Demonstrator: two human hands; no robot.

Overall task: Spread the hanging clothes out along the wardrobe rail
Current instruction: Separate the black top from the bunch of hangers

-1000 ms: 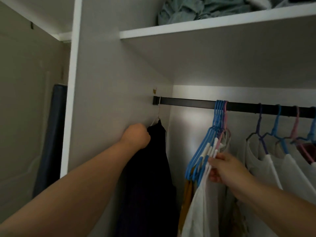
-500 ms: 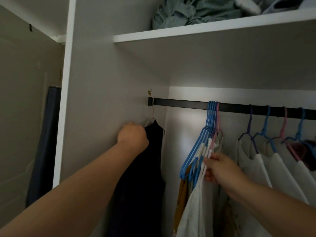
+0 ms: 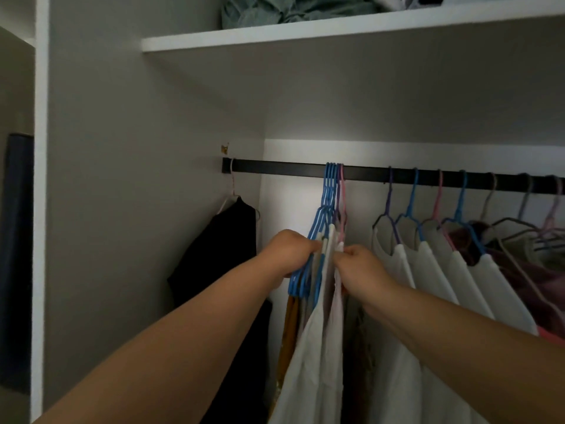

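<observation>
Black metal, the wardrobe rail (image 3: 287,169) runs across under the white shelf (image 3: 336,29) and serves as the mark for everything here. At the rail's left end a dark garment (image 3: 226,249) hangs alone on a pale hanger, close to the side wall. Toward the rail's right, white tops (image 3: 443,270) and darker pieces sit on separate hangers with gaps between their hooks — those look spread already. Between the two, below the rail's middle-left stretch, a packed bunch of blue hangers (image 3: 328,191) with one pink one hangs hook against hook, their pale clothes (image 3: 318,332) pressed together.

The left hand (image 3: 290,252) is curled round the blue hanger shoulders on the bunch's left side. The right hand (image 3: 357,264) pinches at the fabric and hanger edge on its right side; exactly what its fingertips hold I cannot tell.

The cloth is likely light and limp, so pulling it would only stretch it. Better to take the stiff plastic near the hook's neck — thin hangers tangle, and smooth hooks should slide easily along the rail.
</observation>
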